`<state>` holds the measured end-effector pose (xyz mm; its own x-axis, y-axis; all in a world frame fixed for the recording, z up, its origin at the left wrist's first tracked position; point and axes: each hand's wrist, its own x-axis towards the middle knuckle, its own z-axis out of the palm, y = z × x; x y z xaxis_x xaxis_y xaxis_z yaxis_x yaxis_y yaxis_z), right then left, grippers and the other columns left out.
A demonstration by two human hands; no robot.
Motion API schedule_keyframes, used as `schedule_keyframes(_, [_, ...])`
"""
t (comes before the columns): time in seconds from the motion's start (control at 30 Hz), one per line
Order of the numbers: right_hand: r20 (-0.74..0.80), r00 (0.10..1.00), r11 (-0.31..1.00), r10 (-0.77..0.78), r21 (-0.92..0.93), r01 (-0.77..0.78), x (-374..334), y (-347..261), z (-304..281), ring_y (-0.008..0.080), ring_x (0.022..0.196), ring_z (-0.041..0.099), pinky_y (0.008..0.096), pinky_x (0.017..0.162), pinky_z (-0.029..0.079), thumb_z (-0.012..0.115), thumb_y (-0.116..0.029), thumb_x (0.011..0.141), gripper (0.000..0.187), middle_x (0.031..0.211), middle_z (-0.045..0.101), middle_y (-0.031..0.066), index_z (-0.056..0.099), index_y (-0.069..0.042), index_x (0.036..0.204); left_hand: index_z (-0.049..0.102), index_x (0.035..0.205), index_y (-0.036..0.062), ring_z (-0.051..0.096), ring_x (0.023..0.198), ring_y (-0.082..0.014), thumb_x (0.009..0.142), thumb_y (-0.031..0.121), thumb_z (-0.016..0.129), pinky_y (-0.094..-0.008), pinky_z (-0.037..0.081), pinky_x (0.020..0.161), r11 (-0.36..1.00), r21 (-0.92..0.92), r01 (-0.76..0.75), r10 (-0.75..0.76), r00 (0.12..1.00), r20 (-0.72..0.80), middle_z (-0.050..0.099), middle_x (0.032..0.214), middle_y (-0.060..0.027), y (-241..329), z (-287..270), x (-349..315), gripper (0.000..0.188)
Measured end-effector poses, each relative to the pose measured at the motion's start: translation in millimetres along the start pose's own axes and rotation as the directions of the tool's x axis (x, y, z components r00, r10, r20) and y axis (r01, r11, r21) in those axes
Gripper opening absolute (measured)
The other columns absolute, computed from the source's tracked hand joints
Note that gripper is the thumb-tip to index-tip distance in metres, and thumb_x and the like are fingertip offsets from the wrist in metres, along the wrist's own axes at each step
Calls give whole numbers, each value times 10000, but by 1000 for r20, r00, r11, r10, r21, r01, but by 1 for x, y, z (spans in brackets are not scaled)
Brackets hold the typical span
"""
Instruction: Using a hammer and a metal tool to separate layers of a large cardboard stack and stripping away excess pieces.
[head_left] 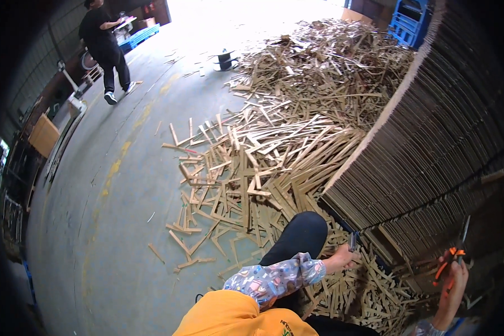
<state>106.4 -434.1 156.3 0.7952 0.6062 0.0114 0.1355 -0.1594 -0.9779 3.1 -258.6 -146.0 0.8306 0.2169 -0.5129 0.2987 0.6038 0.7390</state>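
Head view: orange-handled pliers [455, 253] are held in the right hand [457, 279], on the near side of the corrugated-cardboard stack [420, 134]; a small metallic piece [353, 241] seems pinched in the left hand [340, 260], near the stack's corner. Tool work seems underway; steady grip likely needed next. Cardboard strips [313, 159] are heaped left of the stack.

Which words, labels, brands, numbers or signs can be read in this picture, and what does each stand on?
Orange top: small, slanted dark lettering by a green mark; I won't copy it out.
Patterned sleeve: coloured motifs, too small to tell if any are letters.
Pliers: no print I can make out.
Cardboard stack: none I can make out.
Blue crate: too blurred to tell.
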Motion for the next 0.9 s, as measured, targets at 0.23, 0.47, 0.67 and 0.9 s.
schedule_keyframes(0.23, [-127,985,991,-118,44,124,-8,-15,-39,188,951,571,306,860,432,554,-259,876,381,1016,594,106,539,29,1126,434,976,5,504,571,-122,879,156,570,-257,401,461,999,43,12,-11,999,-39,497,729,-67,-18,-7,13,226])
schedule_keyframes(0.47, [-15,988,988,-152,-7,152,-10,-5,-49,164,973,524,298,881,385,498,-313,905,394,1013,568,71,538,12,1125,415,997,1,502,574,-126,889,153,545,-266,408,468,1000,-1,15,-15,998,-68,490,762,-68,-13,-3,2,227])
schedule_keyframes(0.67, [-33,996,996,-83,-13,83,0,7,-33,162,939,551,284,829,417,507,-292,903,372,1006,582,78,542,12,1114,407,997,8,504,581,-125,893,149,535,-263,413,474,1000,13,16,-15,996,-83,480,765,-56,-18,-11,8,217])
schedule_keyframes(0.9, [-25,1000,1000,-3,-12,3,10,21,-26,159,943,563,282,817,427,549,-293,871,388,1009,598,77,541,11,1112,399,990,-14,510,584,-139,898,150,540,-284,419,486,1000,20,10,-9,998,-67,478,793,-83,-6,-5,4,235])
